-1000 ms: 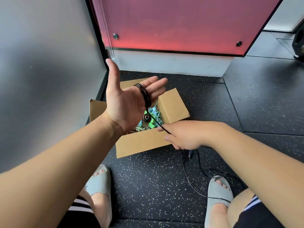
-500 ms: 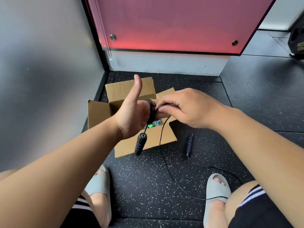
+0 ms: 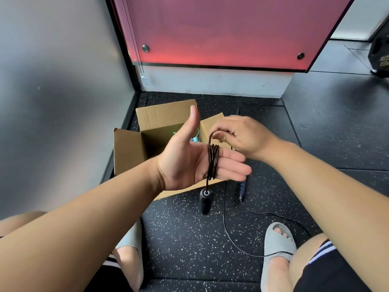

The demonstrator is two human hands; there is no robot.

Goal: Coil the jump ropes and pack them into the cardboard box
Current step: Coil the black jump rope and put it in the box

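Several turns of thin black jump rope (image 3: 213, 163) wound round the flat, straight fingers of the left hand (image 3: 185, 163), palm up, thumb raised, held at the near side of the open cardboard box (image 3: 126, 150). Right hand (image 3: 242, 135) just beyond, fingers curled, pinching the cord at the top of its arch off the coil. One handle (image 3: 205, 201) dangling below the left fingers; second handle (image 3: 242, 189) lying on the speckled floor (image 3: 179, 239) right of the box, slack cord trailing nearer. By the look: light, limp, smooth cord, apt to spring loose or slide off the fingertips; most weight in the handles. Best gripped across the whole bundle, not by one strand, handles gathered in.
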